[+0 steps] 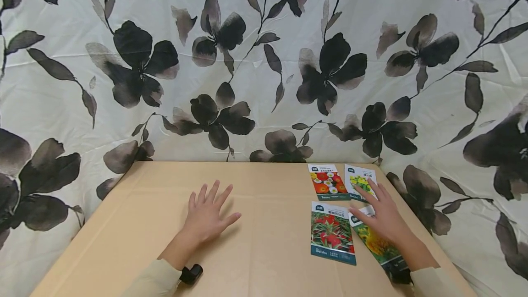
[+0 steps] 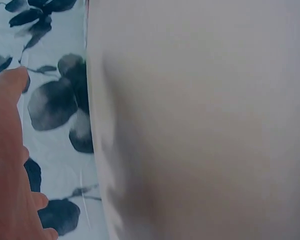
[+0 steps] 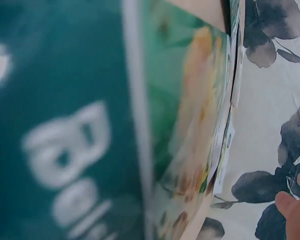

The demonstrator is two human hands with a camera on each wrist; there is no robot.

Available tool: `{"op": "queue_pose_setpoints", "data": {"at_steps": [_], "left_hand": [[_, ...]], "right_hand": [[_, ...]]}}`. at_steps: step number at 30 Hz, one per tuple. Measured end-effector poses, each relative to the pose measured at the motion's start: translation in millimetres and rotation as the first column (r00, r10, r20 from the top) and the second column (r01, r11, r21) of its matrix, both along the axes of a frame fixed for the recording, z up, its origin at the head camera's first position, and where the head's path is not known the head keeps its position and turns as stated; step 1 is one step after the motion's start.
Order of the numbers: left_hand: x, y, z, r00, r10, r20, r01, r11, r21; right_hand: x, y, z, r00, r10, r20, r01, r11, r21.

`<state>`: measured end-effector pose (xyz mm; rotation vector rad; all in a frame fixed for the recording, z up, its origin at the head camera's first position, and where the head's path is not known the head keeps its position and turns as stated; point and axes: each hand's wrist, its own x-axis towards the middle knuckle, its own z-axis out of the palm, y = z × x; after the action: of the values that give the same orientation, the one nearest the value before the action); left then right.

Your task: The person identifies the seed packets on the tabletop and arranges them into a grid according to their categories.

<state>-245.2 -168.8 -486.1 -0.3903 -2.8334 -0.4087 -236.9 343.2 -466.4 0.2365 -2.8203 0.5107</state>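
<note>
My left hand [image 1: 207,219] hovers over the left half of the table, fingers spread, holding nothing. To the right, my right hand [image 1: 387,220] reaches over an orange-and-yellow flower seed packet [image 1: 376,243] lying at a slant, its fingers extended. Those fingertips overlap a yellow-flower packet [image 1: 358,179] behind it. Left of that lies a packet with red, orange and white blooms [image 1: 328,182], and nearer stands out a larger red-flower packet [image 1: 332,232]. In the right wrist view, a packet's teal band [image 3: 60,95] with white lettering fills the left side; the fingers [image 3: 295,205] show at lower right.
A tan table [image 1: 264,237] spans the foreground, with its far edge against a white cloth [image 1: 264,81] printed with dark flowers. The cloth also shows beyond the table's left and right edges. A black device [image 1: 191,274] sits at the left wrist.
</note>
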Motion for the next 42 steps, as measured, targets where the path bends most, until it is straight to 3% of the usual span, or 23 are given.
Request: {"op": "queue_pose_setpoints", "data": {"at_steps": [22,35,42], "left_hand": [[12.9,78.5,9.7,0.985,-0.159,0.066,0.156,0.987,0.047],[23.6,125.1,10.8,0.955,-0.247,0.164,0.243,0.969,0.043],[28.0,149.8,8.6,0.945,-0.275,0.178,0.279,0.96,0.007]], "right_hand": [[23.0,19.8,-3.3,0.994,0.033,0.108,-0.034,0.999,0.013],[35.5,22.3,-4.7,0.969,0.067,0.238,-0.069,0.998,0.002],[39.7,25.6,-2.9,0.949,0.067,0.307,-0.068,0.998,-0.007]]}}
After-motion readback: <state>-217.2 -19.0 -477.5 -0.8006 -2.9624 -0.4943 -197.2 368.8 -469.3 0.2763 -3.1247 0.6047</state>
